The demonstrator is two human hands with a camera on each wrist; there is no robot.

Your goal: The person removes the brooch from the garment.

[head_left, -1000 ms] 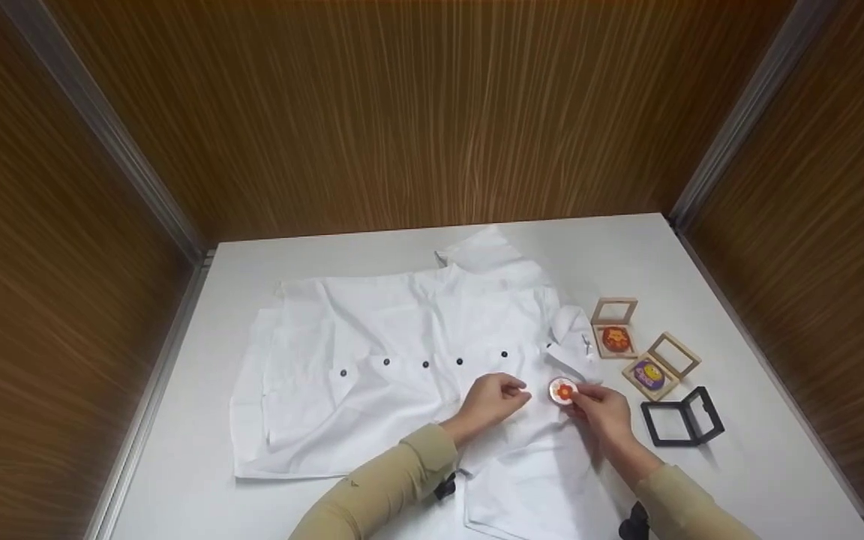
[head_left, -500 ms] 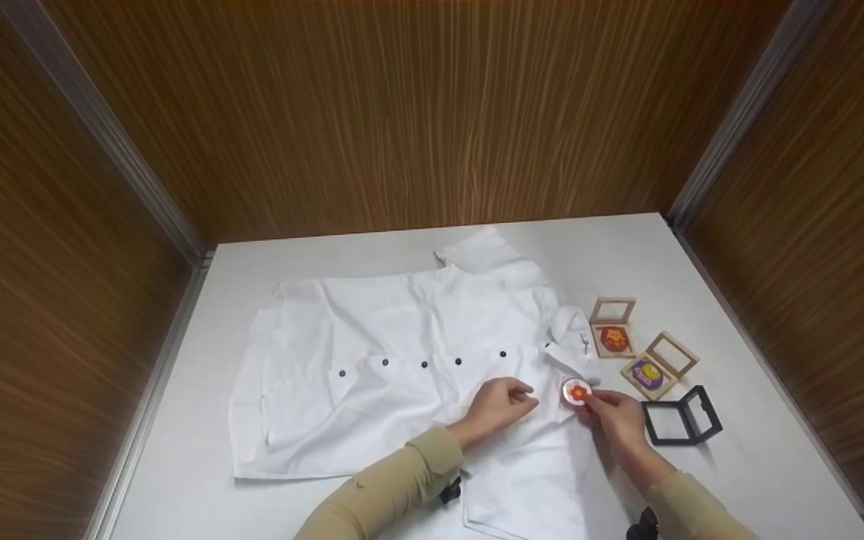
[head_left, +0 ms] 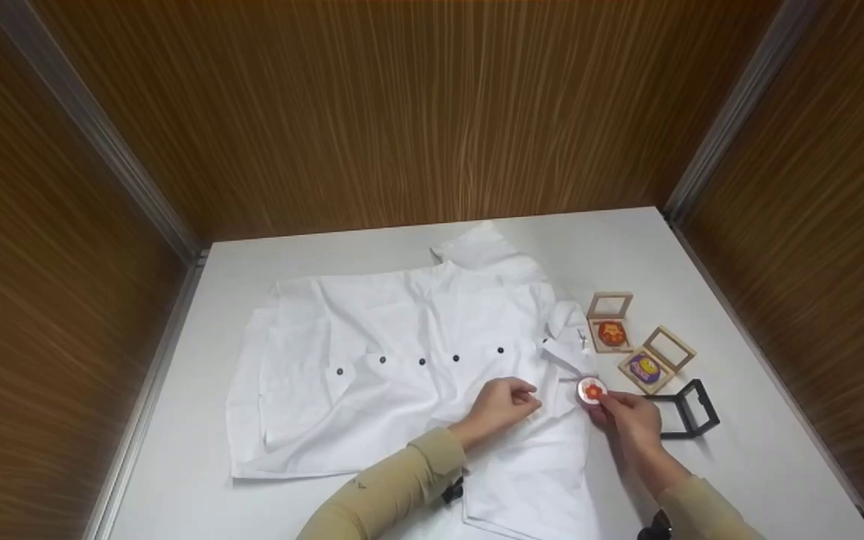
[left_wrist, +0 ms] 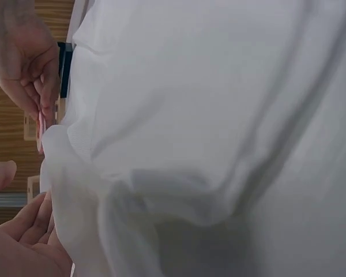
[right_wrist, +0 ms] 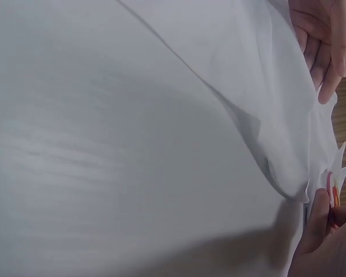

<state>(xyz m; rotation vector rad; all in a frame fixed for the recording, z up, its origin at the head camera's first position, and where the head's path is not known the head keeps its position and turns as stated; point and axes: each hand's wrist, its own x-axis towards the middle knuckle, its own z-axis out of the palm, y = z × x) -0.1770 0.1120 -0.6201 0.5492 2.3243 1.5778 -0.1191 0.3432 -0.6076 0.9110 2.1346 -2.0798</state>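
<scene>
A round badge (head_left: 591, 391) with a red flower on a white face is pinched between the thumb and fingers of my right hand (head_left: 638, 426), over the right edge of the white shirt (head_left: 372, 409). Seen edge-on in the right wrist view, the badge (right_wrist: 333, 196) shows a pink rim. My left hand (head_left: 498, 411) rests on the shirt, its fingers relaxed; in the left wrist view its thumb stands apart from the fingers and holds nothing. Dark buttons run along the shirt front.
Beside the shirt lie two open wooden cases, one holding a red-orange badge (head_left: 612, 333), the other a purple and yellow badge (head_left: 645, 368). An open black case (head_left: 694, 409) sits near my right hand, partly covered by it. Wood-grain panels (head_left: 432, 112) surround the white table (head_left: 177, 435).
My right hand has carried the flower badge to the right, from over the shirt to its edge. The left hand has shifted slightly right. The right hand now covers part of the black case.
</scene>
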